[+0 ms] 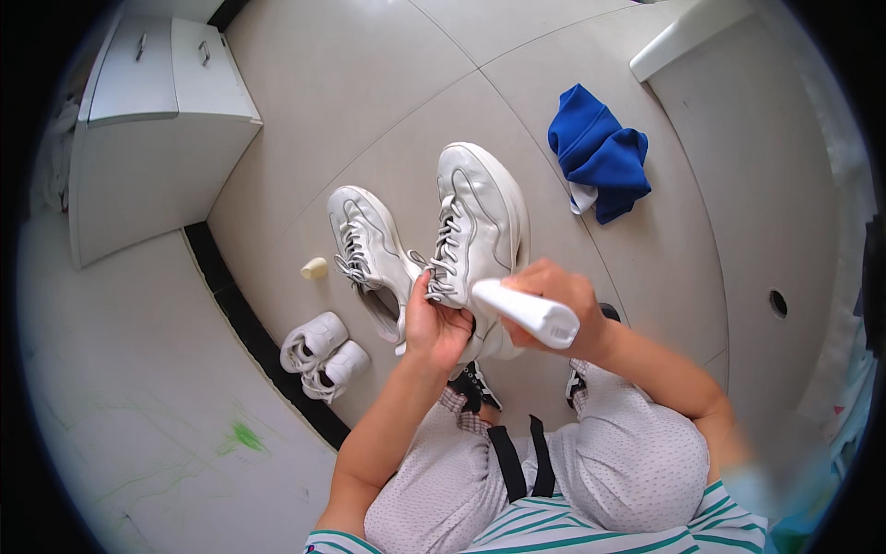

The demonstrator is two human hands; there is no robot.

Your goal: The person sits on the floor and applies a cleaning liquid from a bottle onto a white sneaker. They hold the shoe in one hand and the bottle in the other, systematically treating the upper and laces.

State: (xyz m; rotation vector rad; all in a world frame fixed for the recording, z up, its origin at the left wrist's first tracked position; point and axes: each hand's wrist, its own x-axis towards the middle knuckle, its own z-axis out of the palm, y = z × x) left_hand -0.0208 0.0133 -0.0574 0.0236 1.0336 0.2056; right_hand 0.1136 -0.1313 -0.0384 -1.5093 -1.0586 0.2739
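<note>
My left hand grips a white lace-up sneaker at its opening, fingers partly inside the shoe. In my right hand is a white plastic bottle, its narrower end against or close to the sneaker's side near the heel; whether they touch cannot be told. A matching white sneaker with tied laces rests on the floor just left of the held one. A small pale yellow cap lies on the floor left of that shoe.
A pair of small white shoes sits by the left wall. Crumpled blue cloth lies on the tiles at right. A white cabinet stands upper left, and a pale panel borders the right side.
</note>
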